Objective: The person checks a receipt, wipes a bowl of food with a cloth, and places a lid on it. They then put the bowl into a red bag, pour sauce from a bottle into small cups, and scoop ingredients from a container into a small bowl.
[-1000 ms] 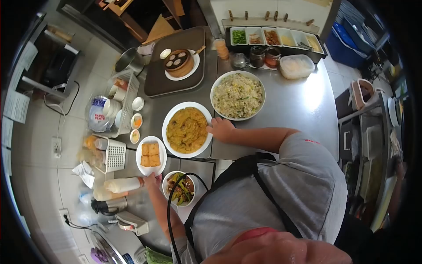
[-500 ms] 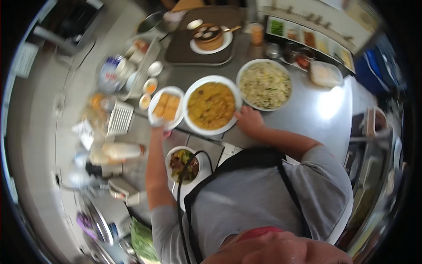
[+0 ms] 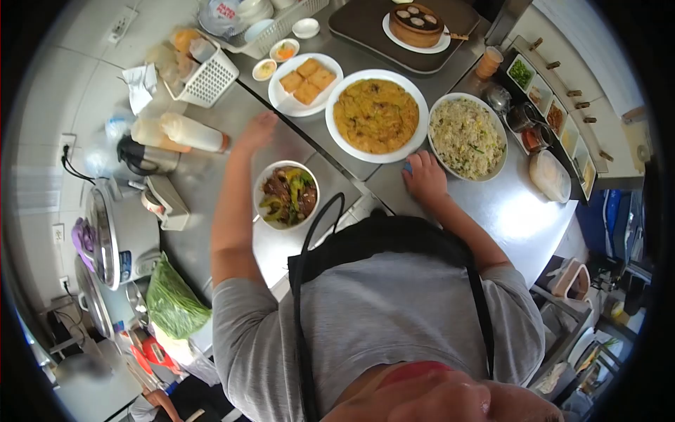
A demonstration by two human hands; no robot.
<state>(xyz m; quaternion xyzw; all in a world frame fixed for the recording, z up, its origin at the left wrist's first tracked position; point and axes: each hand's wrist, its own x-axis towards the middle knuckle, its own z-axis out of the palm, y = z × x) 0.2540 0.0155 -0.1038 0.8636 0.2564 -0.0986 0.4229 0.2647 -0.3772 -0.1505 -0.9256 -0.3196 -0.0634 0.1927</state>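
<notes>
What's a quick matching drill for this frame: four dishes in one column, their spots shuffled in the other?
Things:
1. steamer
2. rice plate
3. veg bowl
4. squares plate

Spots:
a. beside the right hand
b. next to two sauce dishes
c. on the dark tray
d. nearest the apron

Pairs: 1-c, 2-a, 3-d, 4-b
</notes>
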